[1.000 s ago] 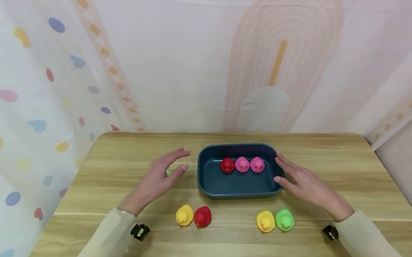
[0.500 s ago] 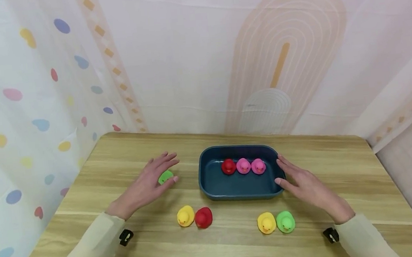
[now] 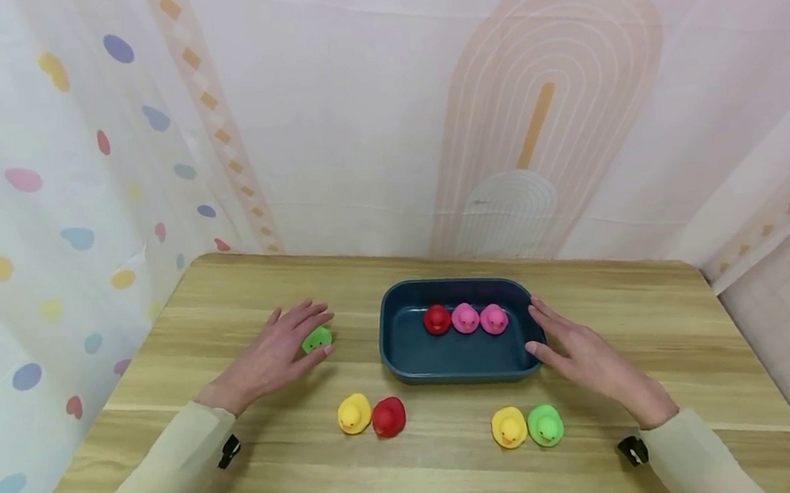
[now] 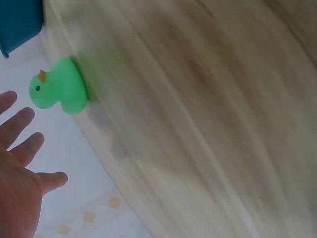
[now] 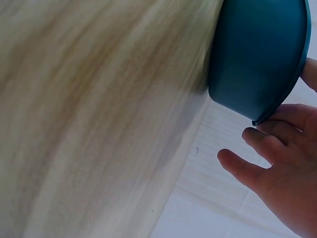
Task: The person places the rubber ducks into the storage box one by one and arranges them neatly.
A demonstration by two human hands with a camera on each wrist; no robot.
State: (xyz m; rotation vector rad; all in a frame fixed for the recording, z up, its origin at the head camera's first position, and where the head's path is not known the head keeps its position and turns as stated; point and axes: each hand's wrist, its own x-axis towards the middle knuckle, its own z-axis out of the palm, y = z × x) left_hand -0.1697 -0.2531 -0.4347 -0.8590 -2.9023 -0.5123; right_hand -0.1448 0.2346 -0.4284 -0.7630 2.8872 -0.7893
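my left hand [image 3: 273,361] is spread wide just beside a green duck [image 3: 317,339], apart from it; the duck sits upright on the table [image 3: 445,472], left of the dark blue box [image 3: 449,358]. my right hand [image 3: 580,352], fingers mostly straight, touches the rim at the box's right end. inside, a red duck [image 3: 437,319] and two pink ducks [image 3: 465,318] stand in a row. nearer me, a yellow duck [image 3: 355,414] sits beside another red one [image 3: 388,417], well apart from a second yellow-and-green pair [image 3: 509,427].

Tray [image 3: 449,359] on table [image 3: 418,490], three ducks [image 3: 465,318] inside, two duck pairs [image 3: 388,417] before it, lone duck [image 4: 69,89] leftward near left hand [image 3: 273,360], right hand [image 3: 586,351] at right end
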